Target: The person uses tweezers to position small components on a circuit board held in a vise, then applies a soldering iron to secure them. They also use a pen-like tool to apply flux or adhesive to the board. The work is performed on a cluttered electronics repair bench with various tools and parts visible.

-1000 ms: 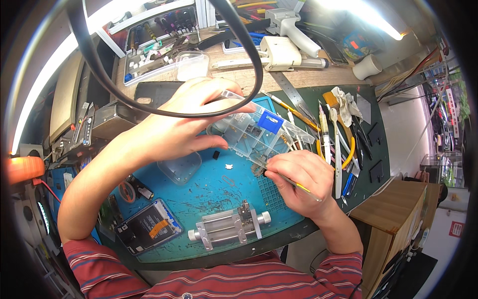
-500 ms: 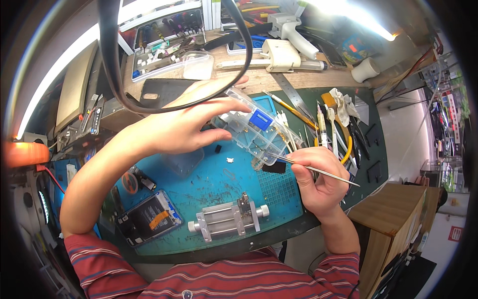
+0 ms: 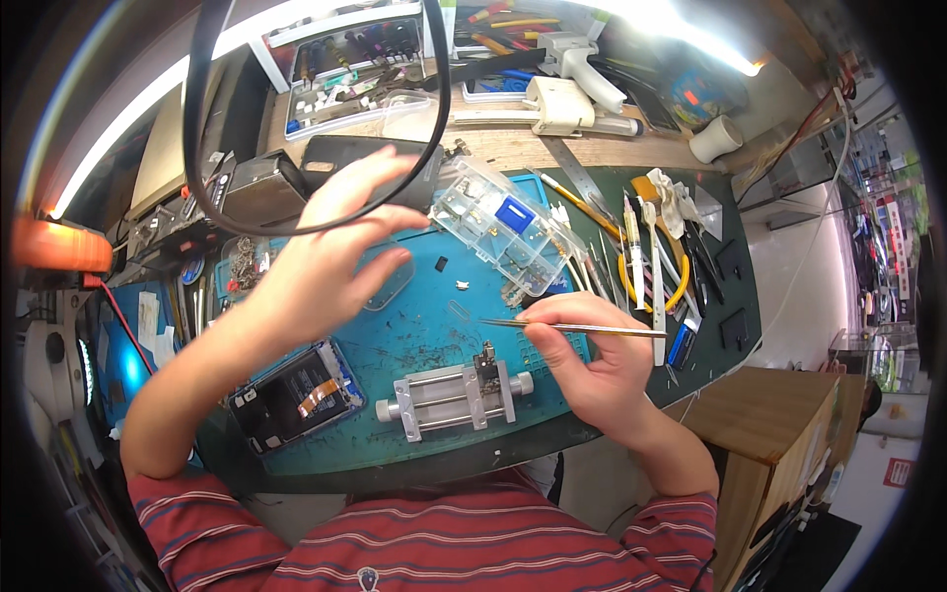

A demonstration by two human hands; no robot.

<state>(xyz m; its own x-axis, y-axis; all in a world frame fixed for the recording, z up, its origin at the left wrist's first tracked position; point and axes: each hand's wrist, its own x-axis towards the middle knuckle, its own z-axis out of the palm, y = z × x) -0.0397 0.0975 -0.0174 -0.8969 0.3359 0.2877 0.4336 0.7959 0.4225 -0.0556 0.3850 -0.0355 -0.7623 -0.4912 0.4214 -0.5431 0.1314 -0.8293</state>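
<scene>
My left hand (image 3: 345, 232) is held over the mat with fingers spread and nothing in them, left of a clear compartment box (image 3: 480, 235) with a blue label and small parts inside. Between the fingers of my right hand (image 3: 602, 370) is a pair of metal tweezers (image 3: 617, 330), its tips pointing left above the mat. Just beyond those tips lie a tiny white part (image 3: 463, 285) and a small black piece (image 3: 441, 263). Nearer to me, a metal clamp holder (image 3: 449, 400) grips a small dark circuit board (image 3: 488, 370). To its left is an opened phone (image 3: 301, 398) showing its battery.
A blue work mat (image 3: 395, 335) covers the bench. Pliers, a syringe (image 3: 633, 252), brushes and a steel ruler (image 3: 574, 170) crowd the right. At the back are a tray of tools (image 3: 360, 74) and a white glue gun (image 3: 582, 69). A black cable (image 3: 442, 89) loops overhead.
My left hand has come off the compartment box and drawn left. My right hand has moved left and nearer, bringing the tweezer tips away from the box to above the mat.
</scene>
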